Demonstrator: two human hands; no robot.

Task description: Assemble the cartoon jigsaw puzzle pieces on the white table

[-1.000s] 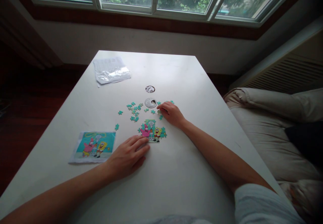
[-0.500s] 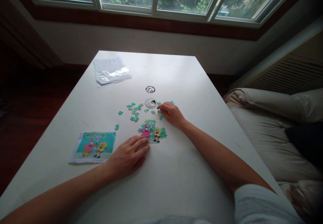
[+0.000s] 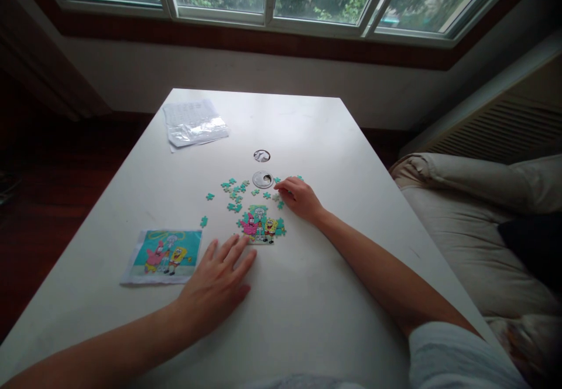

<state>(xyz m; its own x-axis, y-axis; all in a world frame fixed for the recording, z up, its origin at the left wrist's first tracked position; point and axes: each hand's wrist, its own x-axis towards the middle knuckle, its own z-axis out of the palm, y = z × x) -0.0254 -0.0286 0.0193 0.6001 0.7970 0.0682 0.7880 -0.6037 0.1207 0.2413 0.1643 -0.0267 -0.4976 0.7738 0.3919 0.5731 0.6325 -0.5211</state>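
Note:
A partly joined jigsaw puzzle (image 3: 260,225) with cartoon figures, one pink and one yellow, lies in front of me on the white table (image 3: 316,313). My left hand (image 3: 222,275) is open, palm down with fingers spread, its fingertips at the puzzle's lower left edge. Beyond the puzzle to the right rests my right hand (image 3: 300,197), fingers bent and drawn together among loose pieces; whatever they may hold is hidden. Several loose teal puzzle pieces (image 3: 237,190) are scattered behind the assembled part.
A reference picture (image 3: 167,254) in a clear sleeve lies left of my left hand. Papers under clear plastic (image 3: 195,123) sit at the far left. Two round inserts, one a grey cap (image 3: 262,179), are set in the tabletop. A beige sofa (image 3: 448,219) stands to the right.
The joined puzzle has shifted slightly left and away from me. My left hand has spread its fingers and drawn back a little to the left. My right hand has barely moved.

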